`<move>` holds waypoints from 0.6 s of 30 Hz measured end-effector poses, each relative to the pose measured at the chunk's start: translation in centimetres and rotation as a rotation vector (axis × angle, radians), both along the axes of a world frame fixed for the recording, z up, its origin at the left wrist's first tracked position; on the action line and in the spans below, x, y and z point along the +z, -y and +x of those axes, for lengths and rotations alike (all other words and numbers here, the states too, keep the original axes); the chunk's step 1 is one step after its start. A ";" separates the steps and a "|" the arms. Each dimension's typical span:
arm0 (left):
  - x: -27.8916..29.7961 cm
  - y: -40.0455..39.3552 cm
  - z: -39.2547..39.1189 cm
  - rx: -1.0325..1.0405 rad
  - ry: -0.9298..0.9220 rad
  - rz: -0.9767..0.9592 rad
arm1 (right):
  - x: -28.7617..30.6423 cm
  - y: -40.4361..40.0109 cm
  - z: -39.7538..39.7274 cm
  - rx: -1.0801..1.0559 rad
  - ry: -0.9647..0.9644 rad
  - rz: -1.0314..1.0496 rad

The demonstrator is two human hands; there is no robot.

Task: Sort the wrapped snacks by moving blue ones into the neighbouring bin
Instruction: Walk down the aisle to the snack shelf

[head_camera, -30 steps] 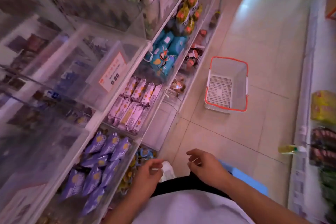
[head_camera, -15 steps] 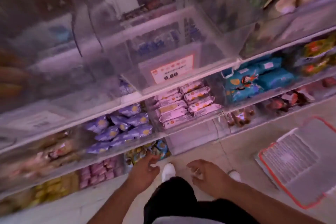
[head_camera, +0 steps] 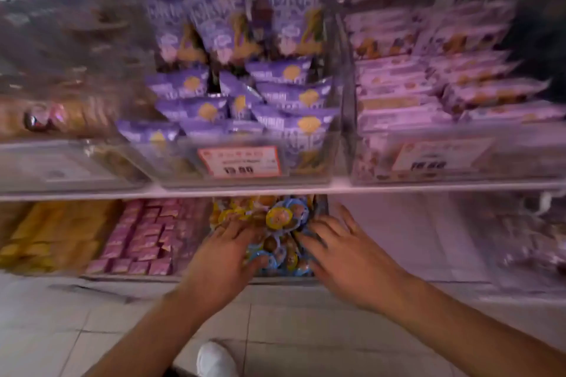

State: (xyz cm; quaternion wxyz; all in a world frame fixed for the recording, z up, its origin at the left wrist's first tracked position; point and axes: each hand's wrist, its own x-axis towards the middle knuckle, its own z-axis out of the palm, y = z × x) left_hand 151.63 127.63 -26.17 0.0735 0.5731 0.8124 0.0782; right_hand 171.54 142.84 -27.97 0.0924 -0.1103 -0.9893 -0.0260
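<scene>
On the bottom shelf a clear bin holds a heap of small round wrapped snacks, blue ones (head_camera: 277, 254) mixed with yellow ones (head_camera: 232, 213). My left hand (head_camera: 225, 249) lies on the heap's left side, fingers spread over the wrappers. On the heap's right side my right hand (head_camera: 340, 249) reaches in with fingers spread. Blur hides whether either hand grips a snack. Right of the heap is a clear bin (head_camera: 407, 232) that looks bare inside.
Pink wrapped sweets (head_camera: 144, 239) and yellow packs (head_camera: 52, 232) fill the bins to the left. Above the shelf edge (head_camera: 275, 190) sit purple packets (head_camera: 245, 95) and pink packs (head_camera: 444, 86) behind price tags. My white shoe (head_camera: 214, 360) stands on the tiled floor.
The view swung from the aisle to face the shelves and dropped low. Both hands moved forward from above my lap into the bin of round snacks.
</scene>
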 end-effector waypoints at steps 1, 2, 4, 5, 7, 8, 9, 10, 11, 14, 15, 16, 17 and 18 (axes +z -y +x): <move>-1.4 0.1 -0.4 -0.009 -0.028 0.059 | -1.8 -0.3 -0.6 -0.003 -0.029 0.044; -2.5 0.4 -0.5 -0.014 -0.050 0.108 | -3.0 -0.3 -0.7 -0.018 -0.047 0.068; -4.0 1.5 -0.2 -0.012 -0.081 0.203 | -4.3 0.5 -0.4 -0.062 -0.088 0.081; -4.3 2.0 0.1 0.002 -0.082 0.247 | -4.2 0.9 -0.3 -0.088 -0.097 0.070; -4.4 3.4 1.2 0.035 -0.075 0.279 | -3.5 2.2 0.2 -0.153 -0.057 0.039; -4.4 4.0 1.6 0.039 -0.088 0.256 | -3.1 2.7 0.4 -0.180 -0.036 0.035; -4.3 4.5 1.7 0.033 -0.108 0.223 | -2.7 3.1 0.5 -0.201 -0.029 0.044; -4.1 4.7 1.6 0.025 -0.112 0.203 | -2.3 3.6 0.5 -0.215 -0.029 0.044; -3.9 4.9 1.4 0.023 -0.092 0.205 | -2.0 4.0 0.5 -0.227 -0.038 0.035; -3.4 5.2 0.7 0.030 -0.008 0.263 | -1.2 5.1 1.3 -0.260 -0.089 0.038; -3.6 5.3 0.7 0.037 0.005 0.276 | -1.1 5.4 1.6 -0.254 -0.103 0.053; -3.9 5.1 0.6 0.046 0.017 0.289 | -1.0 5.6 1.7 -0.244 -0.110 0.067; -4.1 4.7 0.5 0.058 0.031 0.302 | -0.8 5.6 1.7 -0.237 -0.108 0.075; -4.3 4.2 0.5 0.068 0.036 0.311 | -0.7 5.4 1.5 -0.231 -0.096 0.082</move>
